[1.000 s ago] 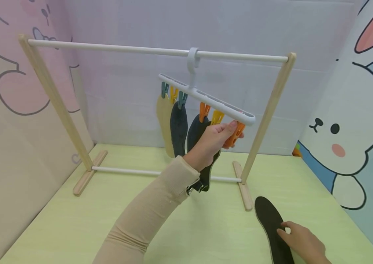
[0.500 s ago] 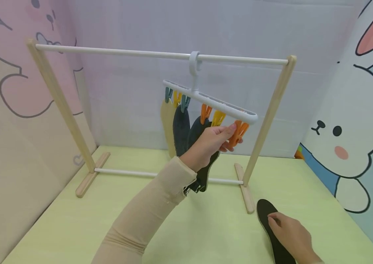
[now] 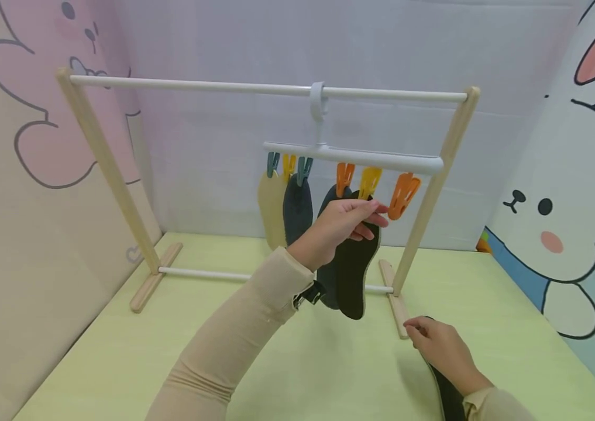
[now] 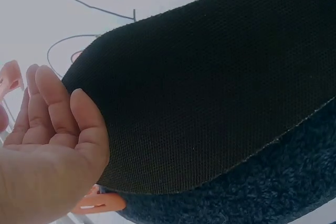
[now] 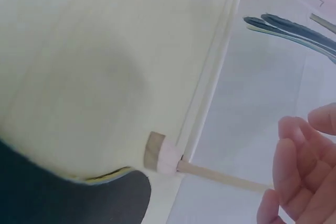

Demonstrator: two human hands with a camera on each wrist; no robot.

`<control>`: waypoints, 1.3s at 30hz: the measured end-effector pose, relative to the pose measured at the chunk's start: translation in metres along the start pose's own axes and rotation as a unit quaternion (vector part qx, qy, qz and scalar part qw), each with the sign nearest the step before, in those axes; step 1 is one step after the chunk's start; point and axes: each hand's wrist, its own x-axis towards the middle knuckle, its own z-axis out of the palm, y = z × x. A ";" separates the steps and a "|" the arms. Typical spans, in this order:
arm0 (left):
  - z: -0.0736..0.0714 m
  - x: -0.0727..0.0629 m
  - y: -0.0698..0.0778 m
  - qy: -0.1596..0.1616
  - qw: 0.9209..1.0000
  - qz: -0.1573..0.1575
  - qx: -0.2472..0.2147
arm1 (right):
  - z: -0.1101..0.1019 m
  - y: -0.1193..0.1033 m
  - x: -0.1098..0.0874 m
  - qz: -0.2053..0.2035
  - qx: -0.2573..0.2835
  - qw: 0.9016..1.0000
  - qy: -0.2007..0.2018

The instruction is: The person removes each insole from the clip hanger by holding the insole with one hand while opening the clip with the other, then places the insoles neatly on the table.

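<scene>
Your left hand (image 3: 336,222) is empty, fingers loose just beside the bare orange plastic clothespin (image 3: 404,196), right of centre. Your right hand (image 3: 444,351), also empty, overlaps the black foot-shaped insole (image 3: 451,400), lower right. Likely pickup stage; next needs an edge pinch.

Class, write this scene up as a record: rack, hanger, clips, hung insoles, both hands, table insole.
Rack: wooden posts, white rods
Hanger: white, hooked over the top rod
Clips, picture left to right: teal, yellow, teal, orange, yellow, end orange clip with nothing hanging
Hung insoles: one beige, two dark blue, one black
Left hand: fingers beside the end orange clip, holding nothing
Right hand: holding nothing, partly covering the table insole in the head view
Table insole: dark, lying on the table
</scene>
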 end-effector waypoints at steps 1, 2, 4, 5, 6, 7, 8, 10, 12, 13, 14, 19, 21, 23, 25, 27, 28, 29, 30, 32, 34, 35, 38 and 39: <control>-0.001 0.000 0.000 0.002 1.000 0.000 0.001 | 0.000 -0.002 0.002 -0.006 0.007 1.000 0.001; -0.002 0.001 0.000 0.006 1.000 0.000 0.002 | 0.000 -0.005 0.005 -0.011 0.017 1.000 0.001; -0.004 0.001 0.000 0.013 1.000 -0.002 0.000 | 0.001 -0.011 0.011 -0.022 0.044 0.999 0.001; -0.005 0.001 0.000 0.016 1.000 -0.004 0.000 | 0.002 -0.014 0.015 -0.028 0.059 0.998 0.003; -0.005 0.001 0.000 0.019 1.000 -0.005 -0.001 | 0.003 -0.017 0.018 -0.033 0.076 0.997 0.004; -0.006 0.001 0.000 0.021 1.000 -0.006 -0.002 | 0.004 -0.020 0.022 -0.037 0.091 0.995 0.004; -0.006 0.001 0.000 0.021 1.000 -0.007 -0.002 | 0.005 -0.023 0.026 -0.040 0.103 0.994 0.005; -0.007 0.001 0.000 0.023 1.000 -0.009 -0.002 | 0.007 -0.028 0.035 -0.043 0.120 0.992 0.003; -0.007 0.001 -0.001 0.024 1.000 -0.007 0.001 | 0.009 -0.032 0.043 -0.041 0.131 0.991 -0.002; -0.007 0.001 -0.001 0.026 1.000 -0.006 0.001 | 0.009 -0.034 0.046 -0.039 0.137 0.990 -0.006; -0.007 0.001 -0.001 0.027 1.000 -0.005 0.002 | 0.009 -0.036 0.050 -0.038 0.141 0.989 -0.008; -0.006 0.000 -0.003 0.033 0.999 -0.002 0.000 | 0.009 -0.043 0.059 -0.027 0.166 0.986 0.000; -0.007 0.000 -0.004 0.036 0.999 0.002 0.000 | 0.010 -0.047 0.059 -0.022 0.167 0.986 0.007; -0.007 0.000 -0.004 0.040 0.999 0.007 -0.001 | 0.011 -0.050 0.058 -0.015 0.174 0.985 0.010; -0.006 0.000 -0.004 0.038 0.999 0.013 -0.004 | 0.011 -0.052 0.055 -0.008 0.177 0.984 0.017; -0.004 0.001 -0.003 0.034 0.999 0.020 -0.005 | 0.012 -0.054 0.052 -0.006 0.183 0.983 0.026; -0.003 0.001 -0.003 0.032 0.999 0.022 -0.005 | 0.013 -0.055 0.051 -0.005 0.190 0.981 0.030; -0.003 0.002 -0.002 0.031 0.999 0.024 -0.006 | 0.013 -0.056 0.049 -0.005 0.192 0.981 0.035; -0.002 0.002 -0.002 0.032 0.999 0.026 -0.006 | 0.013 -0.057 0.047 -0.006 0.194 0.980 0.038; -0.001 0.004 -0.001 0.033 0.999 0.029 -0.008 | 0.014 -0.058 0.044 -0.008 0.196 0.980 0.039; 0.000 0.006 0.000 0.037 0.999 0.029 -0.010 | 0.015 -0.059 0.040 -0.011 0.199 0.980 0.032; 0.000 0.007 0.001 0.039 0.999 0.030 -0.009 | 0.015 -0.060 0.038 -0.016 0.200 0.979 0.026; 0.001 0.011 0.002 0.049 0.998 0.027 -0.002 | 0.014 -0.061 0.033 -0.049 0.203 0.978 0.007; 0.001 0.012 0.002 0.053 0.998 0.025 -0.002 | 0.014 -0.061 0.031 -0.063 0.203 0.977 0.001</control>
